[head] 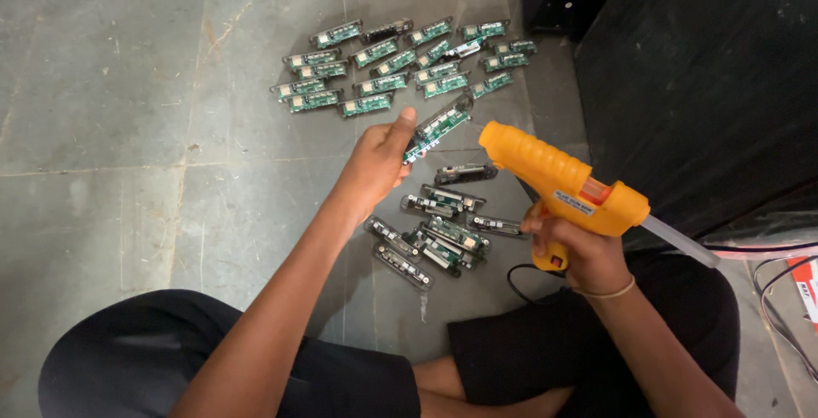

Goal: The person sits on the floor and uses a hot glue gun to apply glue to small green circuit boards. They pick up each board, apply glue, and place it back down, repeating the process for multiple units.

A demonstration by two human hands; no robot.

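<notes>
Left hand [377,158] closed on circuit board [438,127], lower end hidden by fingers. Right hand [579,247] gripping orange glue gun [558,181], nozzle just right of board; handle concealed. Board piles [400,67] beyond and below.

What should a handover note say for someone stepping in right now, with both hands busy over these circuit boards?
Left hand: holds one green board up by its lower end, tilted.
Right hand: grips the orange glue gun, nozzle pointing at the held board's upper end, close to it; contact cannot be told. A glue stick protrudes from the back.
Floor: a far group of boards laid in rough rows; a near pile lies jumbled below the hands.
Done or left: which group has been glued cannot be told from the picture.
</notes>
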